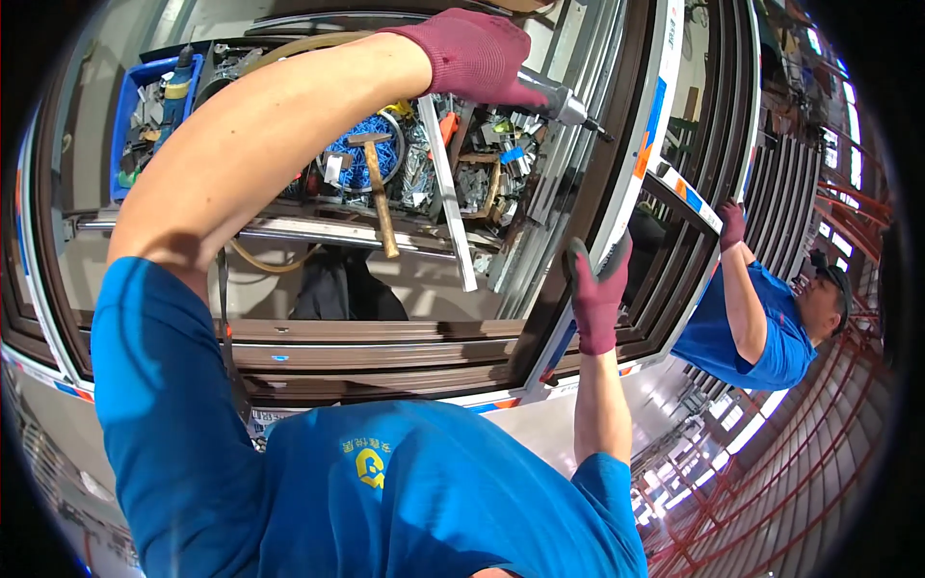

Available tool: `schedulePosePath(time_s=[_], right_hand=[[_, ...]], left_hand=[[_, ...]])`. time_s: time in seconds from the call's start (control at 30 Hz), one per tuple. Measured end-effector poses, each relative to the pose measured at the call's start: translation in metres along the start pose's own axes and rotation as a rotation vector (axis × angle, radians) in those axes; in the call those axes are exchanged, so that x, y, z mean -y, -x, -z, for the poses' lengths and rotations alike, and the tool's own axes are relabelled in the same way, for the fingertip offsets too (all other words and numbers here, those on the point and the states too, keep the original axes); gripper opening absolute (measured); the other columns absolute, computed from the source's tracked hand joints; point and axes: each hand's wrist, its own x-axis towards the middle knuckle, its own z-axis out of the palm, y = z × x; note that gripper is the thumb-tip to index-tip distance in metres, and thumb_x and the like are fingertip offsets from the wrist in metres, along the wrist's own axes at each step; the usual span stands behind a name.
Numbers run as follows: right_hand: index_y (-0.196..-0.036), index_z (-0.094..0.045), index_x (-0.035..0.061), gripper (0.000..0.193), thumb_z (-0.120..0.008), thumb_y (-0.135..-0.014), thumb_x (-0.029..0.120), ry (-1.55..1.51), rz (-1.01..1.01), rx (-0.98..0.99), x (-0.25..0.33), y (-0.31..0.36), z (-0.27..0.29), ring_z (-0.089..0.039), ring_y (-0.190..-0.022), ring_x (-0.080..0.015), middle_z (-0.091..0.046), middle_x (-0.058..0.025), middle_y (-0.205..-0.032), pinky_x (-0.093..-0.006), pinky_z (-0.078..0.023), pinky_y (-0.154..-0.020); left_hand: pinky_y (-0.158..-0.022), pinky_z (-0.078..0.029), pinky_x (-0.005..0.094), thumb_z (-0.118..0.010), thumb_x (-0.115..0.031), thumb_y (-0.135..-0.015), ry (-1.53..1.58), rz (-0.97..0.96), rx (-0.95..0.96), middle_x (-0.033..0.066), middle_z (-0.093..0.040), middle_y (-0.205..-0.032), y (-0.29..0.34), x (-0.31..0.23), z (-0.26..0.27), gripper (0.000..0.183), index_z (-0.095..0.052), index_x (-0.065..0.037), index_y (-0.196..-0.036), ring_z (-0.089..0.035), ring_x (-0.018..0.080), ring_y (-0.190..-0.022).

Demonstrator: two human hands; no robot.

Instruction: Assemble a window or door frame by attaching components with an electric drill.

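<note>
My left hand (477, 58), in a maroon glove, is closed around a dark power screwdriver (557, 99). Its silver chuck and bit point right, toward the inner side of a brown window frame (607, 144). The grip and trigger are hidden under the glove. My right hand (599, 299), in a maroon glove with dark finger pads, straddles the same frame's side bar lower down. Thumb and fingers lie on either side of the bar. Below the screwdriver, within the frame's opening, a wooden-handled hammer (380, 197) and a silver metal bar (446, 193) lie over loose hardware.
A blue bin (118, 144) at the left holds small parts and a drill (177, 87). A round tub of blue pieces (397, 159) sits under the hammer. To the right, a co-worker in blue (752, 318) has a gloved hand (732, 223) at another frame (679, 183).
</note>
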Motion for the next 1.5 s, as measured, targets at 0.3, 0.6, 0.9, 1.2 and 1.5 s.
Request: schedulePosePath(time_s=[0.3,0.6,0.9,1.2,1.5], right_hand=[[-0.151,-0.044,-0.0003,0.066,-0.076,-0.095,0.012,0.078,0.018,-0.031,-0.013,-0.003,0.004,-0.060,-0.124,-0.0199,-0.063,-0.0128,-0.136,-0.0338,-0.046,-0.108],[-0.153,-0.043,-0.0006,0.067,-0.075,-0.095,0.010,-0.094,-0.011,0.002,-0.005,0.007,-0.001,-0.058,-0.126,-0.0191,-0.061,-0.0123,-0.139,-0.0335,-0.044,-0.110],[-0.155,-0.043,0.0034,0.065,-0.074,-0.098,0.010,-0.085,0.000,-0.026,0.000,0.013,0.028,-0.061,-0.113,-0.0153,-0.058,-0.0076,-0.136,-0.0286,-0.054,-0.093],[-0.157,-0.040,-0.0021,0.075,-0.077,-0.094,0.018,0.293,-0.039,-0.070,0.040,0.023,0.038,-0.053,-0.135,-0.0307,-0.051,-0.0190,-0.151,-0.0406,-0.040,-0.116],[-0.155,-0.042,-0.0066,0.058,-0.048,-0.112,0.032,-0.245,0.483,0.024,0.198,-0.202,0.093,-0.052,-0.140,-0.0303,-0.056,-0.0233,-0.148,-0.0470,-0.040,-0.118]], left_hand=[[-0.091,-0.059,0.0461,-0.056,-0.074,-0.093,0.032,0.055,0.007,0.0217,-0.077,-0.107,-0.014,-0.001,-0.017,0.081,-0.076,0.004,-0.106,-0.075,0.0362,-0.102],[-0.090,-0.057,0.0442,-0.062,-0.070,-0.092,0.010,0.154,-0.123,0.0213,-0.074,-0.107,0.037,0.045,-0.030,0.074,-0.076,0.000,-0.110,-0.074,0.0340,-0.100],[-0.085,-0.052,0.0406,-0.055,-0.077,-0.093,0.623,0.853,-0.015,0.0170,-0.074,-0.098,0.163,0.163,-0.046,0.080,-0.078,-0.003,-0.111,-0.068,0.0284,-0.095],[-0.106,-0.050,0.0448,-0.061,-0.066,-0.092,0.329,1.120,0.039,0.0251,-0.069,-0.133,0.231,0.251,-0.212,0.075,-0.072,-0.001,-0.127,-0.066,0.0405,-0.124],[-0.106,-0.051,0.0494,-0.063,-0.055,-0.095,0.045,1.270,0.148,0.0241,-0.068,-0.134,0.265,0.209,-0.229,0.068,-0.058,-0.002,-0.139,-0.065,0.0419,-0.125]])
